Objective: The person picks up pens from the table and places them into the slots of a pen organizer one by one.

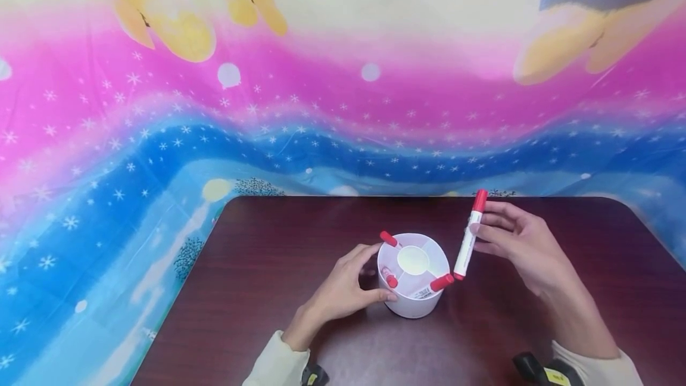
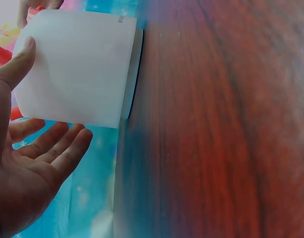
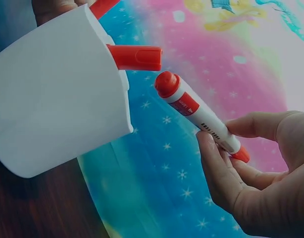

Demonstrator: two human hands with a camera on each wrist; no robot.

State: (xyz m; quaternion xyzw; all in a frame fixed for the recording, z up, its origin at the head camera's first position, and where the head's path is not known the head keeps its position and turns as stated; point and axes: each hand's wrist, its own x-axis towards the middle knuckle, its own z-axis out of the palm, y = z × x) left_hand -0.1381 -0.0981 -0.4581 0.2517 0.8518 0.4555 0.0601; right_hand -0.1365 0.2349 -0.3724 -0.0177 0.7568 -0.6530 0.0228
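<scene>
A white round pen holder [image 1: 411, 308] with a divided top stands upright on the table. Three red-capped markers lean in its compartments: one at the back left [image 1: 389, 239], one at the front left [image 1: 392, 280] and one at the front right [image 1: 442, 282]. My left hand [image 1: 347, 286] grips the holder's left side, thumb in front and index finger at the back rim; the other fingers spread loosely in the left wrist view. Just right of the holder, my right hand [image 1: 527, 249] pinches a white marker [image 3: 204, 119], red cap up and red base down, near the rim.
The dark wood table [image 1: 257, 290] has rounded far corners. A patterned cloth backdrop [image 1: 321, 106] in pink and blue hangs behind it. Black wrist straps [image 1: 541, 369] sit at both light sleeves.
</scene>
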